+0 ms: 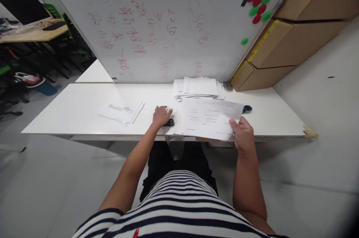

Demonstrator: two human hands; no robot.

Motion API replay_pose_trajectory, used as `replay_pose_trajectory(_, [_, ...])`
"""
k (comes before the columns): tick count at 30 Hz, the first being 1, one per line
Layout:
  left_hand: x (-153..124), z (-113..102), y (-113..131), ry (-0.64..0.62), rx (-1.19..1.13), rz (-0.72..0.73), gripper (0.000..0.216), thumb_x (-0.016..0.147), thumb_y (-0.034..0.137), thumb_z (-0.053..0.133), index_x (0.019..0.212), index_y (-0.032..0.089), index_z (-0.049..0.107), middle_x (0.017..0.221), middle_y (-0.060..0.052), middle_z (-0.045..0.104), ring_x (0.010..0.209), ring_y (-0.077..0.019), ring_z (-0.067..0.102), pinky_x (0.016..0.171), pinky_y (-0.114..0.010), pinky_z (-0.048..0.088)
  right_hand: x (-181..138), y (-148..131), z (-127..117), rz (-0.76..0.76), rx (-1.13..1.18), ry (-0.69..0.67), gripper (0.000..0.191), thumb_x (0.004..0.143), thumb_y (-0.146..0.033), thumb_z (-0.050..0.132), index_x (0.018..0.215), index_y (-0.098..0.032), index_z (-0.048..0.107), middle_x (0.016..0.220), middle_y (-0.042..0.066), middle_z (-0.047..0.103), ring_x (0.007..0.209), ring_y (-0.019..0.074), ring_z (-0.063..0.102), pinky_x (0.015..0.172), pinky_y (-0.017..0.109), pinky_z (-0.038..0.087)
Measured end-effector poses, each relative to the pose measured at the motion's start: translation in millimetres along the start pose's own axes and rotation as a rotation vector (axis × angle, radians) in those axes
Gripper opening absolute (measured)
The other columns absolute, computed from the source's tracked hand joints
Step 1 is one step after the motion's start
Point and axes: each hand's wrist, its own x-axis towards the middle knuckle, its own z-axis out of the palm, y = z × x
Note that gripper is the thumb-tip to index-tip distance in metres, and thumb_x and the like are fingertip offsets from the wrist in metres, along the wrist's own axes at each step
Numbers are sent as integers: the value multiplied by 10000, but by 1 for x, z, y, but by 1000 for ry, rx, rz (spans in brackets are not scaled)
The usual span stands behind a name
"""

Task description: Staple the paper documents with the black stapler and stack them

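Observation:
My right hand (243, 133) grips a printed sheet of paper (210, 118) by its right edge, thumb on top. The sheet is tilted over the table's front edge; whether it is one sheet or more I cannot tell. My left hand (162, 115) is at the table with its fingers apart. Close beside it, below the thumb, lies a small black rounded object (169, 122), partly hidden by the hand. Behind the held sheet is a thick stack of papers (200, 86). To the left, a few loose printed sheets (120, 113) lie fanned out.
A whiteboard (179, 43) with red writing stands along the back of the white table (78, 107). Cardboard boxes (303, 43) are piled at the right. A grey mouse-like object (227, 86) and a small dark item (247, 109) lie right of the papers.

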Motion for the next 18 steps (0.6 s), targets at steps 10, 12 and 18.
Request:
replay_pose_trajectory(10, [4,8,-2,28,73,27,556,900,578,335,1289,212,491,1444,-104,438,1415,-346,212,1057,-502,343,-22,22,8,90,-33,30,407,741,-486,710,1006,-181,655,1022,55,723,918,207,663,890,384,498])
replay_pose_trajectory(12, [4,8,-2,24,82,28,541,902,569,338,1271,210,505,1434,-108,445,1398,-341,246,1055,-491,345,-22,21,9,59,-15,58,381,743,-467,716,984,-178,657,1010,51,726,910,201,664,892,378,497])
replay_pose_trajectory(18, [1,5,4,38,110,30,508,907,546,340,1227,202,533,1360,-125,501,1296,-320,382,1010,-468,379,-24,35,10,127,-63,56,403,737,-472,715,1009,-178,664,1019,54,728,957,211,664,919,381,492])
